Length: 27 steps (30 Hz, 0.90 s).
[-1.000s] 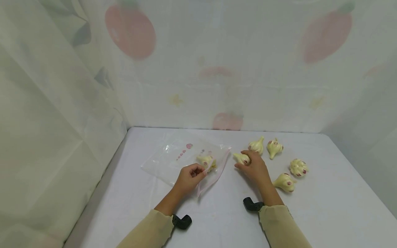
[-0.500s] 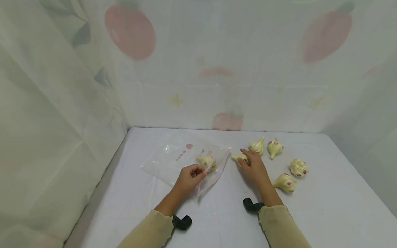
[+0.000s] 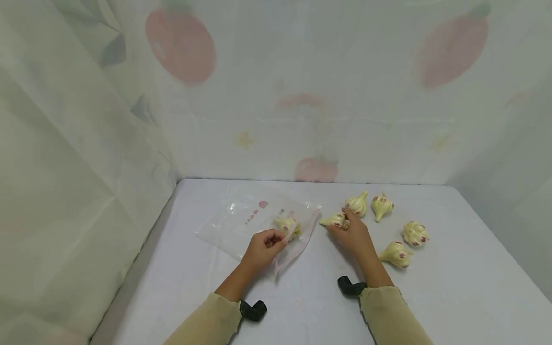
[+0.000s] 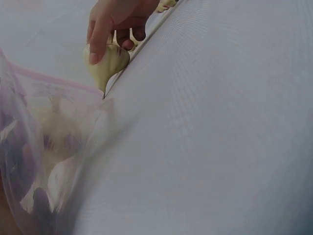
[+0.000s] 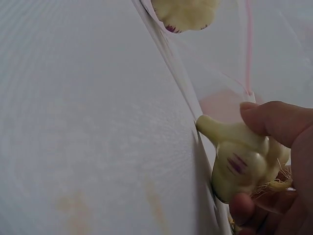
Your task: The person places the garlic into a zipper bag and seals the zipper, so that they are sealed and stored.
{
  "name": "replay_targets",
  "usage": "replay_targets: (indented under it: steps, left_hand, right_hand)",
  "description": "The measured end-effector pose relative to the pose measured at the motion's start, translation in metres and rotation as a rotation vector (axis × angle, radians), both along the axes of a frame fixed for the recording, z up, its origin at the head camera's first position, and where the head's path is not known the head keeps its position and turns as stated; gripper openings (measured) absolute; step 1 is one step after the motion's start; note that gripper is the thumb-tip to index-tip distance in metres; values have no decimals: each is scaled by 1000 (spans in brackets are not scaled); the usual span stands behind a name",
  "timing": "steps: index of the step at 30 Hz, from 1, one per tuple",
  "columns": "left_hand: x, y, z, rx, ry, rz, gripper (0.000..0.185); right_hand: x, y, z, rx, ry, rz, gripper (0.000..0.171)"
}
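My left hand (image 3: 264,247) pinches the pink-edged mouth of a clear zip bag (image 3: 235,220) that lies flat on the table. One garlic bulb (image 3: 285,224) sits inside the bag, close to its mouth. To the right of that mouth, my right hand (image 3: 355,235) grips another garlic bulb (image 3: 334,220) between thumb and fingers, its stem pointing left toward the bag. In the right wrist view the thumb presses on this held garlic bulb (image 5: 239,156), and its roots show near the palm. The left wrist view shows the bag's pink rim (image 4: 54,81) just below the held bulb's stem.
Several more garlic bulbs lie to the right: one (image 3: 357,203) just behind my right hand, one (image 3: 381,206) beside it, one (image 3: 416,233) farther right, and one (image 3: 396,254) by the right wrist. A patterned curtain (image 3: 241,96) hangs behind the white table (image 3: 310,306).
The garlic bulb at my right hand has shifted slightly left and turned, its stem now pointing left. My right fingers loosened and closed on it again. The left hand and bag stay in place.
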<state>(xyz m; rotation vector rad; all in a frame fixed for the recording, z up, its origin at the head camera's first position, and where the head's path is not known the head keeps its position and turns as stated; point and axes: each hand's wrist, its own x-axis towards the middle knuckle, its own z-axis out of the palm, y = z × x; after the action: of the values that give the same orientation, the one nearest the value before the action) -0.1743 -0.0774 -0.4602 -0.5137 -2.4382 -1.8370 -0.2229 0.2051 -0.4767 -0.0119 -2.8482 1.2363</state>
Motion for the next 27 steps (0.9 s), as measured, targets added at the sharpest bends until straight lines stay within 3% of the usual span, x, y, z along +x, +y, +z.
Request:
replay_targets:
  steps: [4,8,13,18,22,27]
  left_hand:
    - [0,0,-1,-3,-2,2,6]
    - [0,-1,-1,0,-13,0,6]
    - [1,-1,1,1,-15,-6,5]
    - [2,-1,2,0,-4,-10,8]
    - [2,-1,3,17,25,-14,7]
    - [2,0,3,29,38,-18,4]
  right_hand:
    - [-1,0,-1,-7,-46,-10,77]
    - [-1,1,-2,-22,-31,-21,76]
    - [2,2,0,-186,32,5,74]
    - [8,-5,9,-342,60,167,63]
    - [13,-16,16,-332,14,290,59]
    - [25,-31,33,-307,-15,381,55]
